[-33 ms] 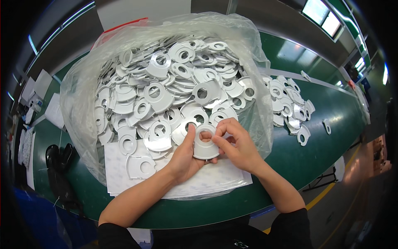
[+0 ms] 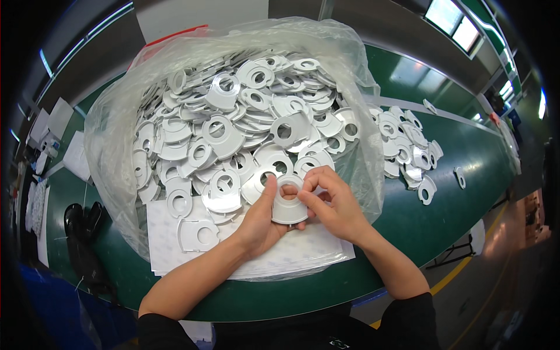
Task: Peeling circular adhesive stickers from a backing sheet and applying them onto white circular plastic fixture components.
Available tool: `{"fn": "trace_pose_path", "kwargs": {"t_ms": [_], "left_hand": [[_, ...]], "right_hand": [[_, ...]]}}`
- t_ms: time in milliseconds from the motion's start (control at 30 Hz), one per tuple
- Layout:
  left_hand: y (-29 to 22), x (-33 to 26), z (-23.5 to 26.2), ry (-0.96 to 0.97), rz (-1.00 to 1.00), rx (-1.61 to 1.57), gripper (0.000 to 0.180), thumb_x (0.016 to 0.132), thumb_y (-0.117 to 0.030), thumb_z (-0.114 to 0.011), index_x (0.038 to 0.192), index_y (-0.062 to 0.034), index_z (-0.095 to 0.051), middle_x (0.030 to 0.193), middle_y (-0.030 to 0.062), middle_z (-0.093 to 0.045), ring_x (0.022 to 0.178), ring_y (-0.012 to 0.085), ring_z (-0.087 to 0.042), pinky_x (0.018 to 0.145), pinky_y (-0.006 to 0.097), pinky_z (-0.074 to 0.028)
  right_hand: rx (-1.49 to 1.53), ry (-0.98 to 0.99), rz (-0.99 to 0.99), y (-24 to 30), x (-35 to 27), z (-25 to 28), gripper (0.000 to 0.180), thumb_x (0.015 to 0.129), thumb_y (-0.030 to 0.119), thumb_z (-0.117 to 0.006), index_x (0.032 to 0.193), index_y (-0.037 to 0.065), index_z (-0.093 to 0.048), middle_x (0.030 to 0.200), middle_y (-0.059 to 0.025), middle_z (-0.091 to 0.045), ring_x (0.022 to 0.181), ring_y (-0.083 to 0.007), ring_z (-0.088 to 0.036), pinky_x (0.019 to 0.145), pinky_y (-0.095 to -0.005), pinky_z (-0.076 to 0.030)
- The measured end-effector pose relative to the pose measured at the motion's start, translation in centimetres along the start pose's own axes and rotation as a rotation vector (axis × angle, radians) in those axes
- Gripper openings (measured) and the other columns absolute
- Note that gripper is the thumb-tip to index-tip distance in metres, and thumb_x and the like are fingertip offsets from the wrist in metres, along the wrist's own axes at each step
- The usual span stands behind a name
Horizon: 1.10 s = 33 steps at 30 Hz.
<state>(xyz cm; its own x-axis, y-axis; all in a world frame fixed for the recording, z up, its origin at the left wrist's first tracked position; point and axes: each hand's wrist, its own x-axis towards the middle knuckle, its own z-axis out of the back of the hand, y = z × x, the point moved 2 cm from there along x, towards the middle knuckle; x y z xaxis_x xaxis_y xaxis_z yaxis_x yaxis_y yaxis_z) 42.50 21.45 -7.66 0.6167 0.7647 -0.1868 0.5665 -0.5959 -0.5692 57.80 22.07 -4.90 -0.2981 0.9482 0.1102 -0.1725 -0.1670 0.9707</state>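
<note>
The left hand (image 2: 262, 224) gripped a round-holed white plate (image 2: 290, 213) and the right hand (image 2: 333, 205) pinched its right edge, both unmoved since the earlier frame, at the near side of a plastic bag (image 2: 111, 134) of similar plates (image 2: 230, 143)

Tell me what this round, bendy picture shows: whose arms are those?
There's no robot: those arms belong to a person. A wide fisheye camera worn on their head looks down, so straight edges bend. On the green table is a big see-through plastic bag with many white pieces with round holes. A smaller pile lies to its right. White sheets lie in front. The left hand holds one piece; the right hand is at its right edge.
</note>
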Motion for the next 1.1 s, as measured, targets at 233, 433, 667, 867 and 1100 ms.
{"fn": "trace_pose_path", "kwargs": {"t_ms": [233, 433, 667, 867, 1100], "left_hand": [[-0.2, -0.6, -0.6, -0.133, 0.0, 0.181, 0.014, 0.094, -0.022, -0.049, 0.098, -0.0092, -0.049, 0.093, 0.0057, -0.057, 0.086, 0.0149, -0.056, 0.067, 0.029, -0.045], [0.0, -0.5, -0.1, -0.076, -0.016, 0.195, 0.014, 0.094, -0.022, -0.048, 0.098, -0.0084, -0.049, 0.094, 0.007, -0.057, 0.083, 0.0148, -0.056, 0.065, 0.028, -0.045], [0.3, -0.4, -0.5, -0.043, -0.053, 0.287, 0.025, 0.094, -0.021, -0.046, 0.113, -0.0048, -0.043, 0.098, 0.0101, -0.056, 0.081, 0.0162, -0.059, 0.061, 0.027, -0.046], [0.3, -0.4, -0.6, -0.03, -0.052, 0.365, 0.032, 0.095, -0.018, -0.043, 0.123, -0.0034, -0.035, 0.1, 0.0116, -0.056, 0.082, 0.0163, -0.06, 0.061, 0.026, -0.048], [0.5, -0.2, -0.5, 0.053, -0.045, 0.434, 0.038, 0.096, -0.018, -0.045, 0.127, -0.0033, -0.03, 0.102, 0.0117, -0.056, 0.084, 0.0155, -0.06, 0.06, 0.024, -0.047]], "right_hand": [[-0.198, -0.026, 0.208, 0.4, 0.0, 0.1, 0.015, 0.082, 0.015, -0.066, 0.086, 0.003, -0.058, 0.103, -0.0079, -0.05, 0.074, -0.0147, -0.056, 0.058, -0.0249, -0.047], [-0.474, -0.185, 0.461, 1.6, -0.3, 0.3, 0.013, 0.079, 0.011, -0.065, 0.089, 0.004, -0.061, 0.094, -0.0079, -0.056, 0.077, -0.0162, -0.056, 0.063, -0.0263, -0.045], [0.151, -0.109, -0.135, 0.3, -0.2, 0.4, 0.018, 0.084, 0.006, -0.061, 0.099, -0.003, -0.065, 0.082, -0.006, -0.061, 0.059, -0.0079, -0.057, 0.055, -0.0197, -0.046], [0.141, -0.119, -0.203, 0.6, -0.1, 0.6, 0.017, 0.083, 0.009, -0.064, 0.094, -0.004, -0.065, 0.076, -0.0047, -0.061, 0.057, -0.0073, -0.057, 0.05, -0.0192, -0.044], [0.074, -0.175, -0.186, 1.0, -0.2, 0.3, 0.014, 0.081, 0.008, -0.064, 0.083, -0.006, -0.063, 0.065, -0.0033, -0.057, 0.05, -0.0061, -0.055, 0.043, -0.0206, -0.044]]}}
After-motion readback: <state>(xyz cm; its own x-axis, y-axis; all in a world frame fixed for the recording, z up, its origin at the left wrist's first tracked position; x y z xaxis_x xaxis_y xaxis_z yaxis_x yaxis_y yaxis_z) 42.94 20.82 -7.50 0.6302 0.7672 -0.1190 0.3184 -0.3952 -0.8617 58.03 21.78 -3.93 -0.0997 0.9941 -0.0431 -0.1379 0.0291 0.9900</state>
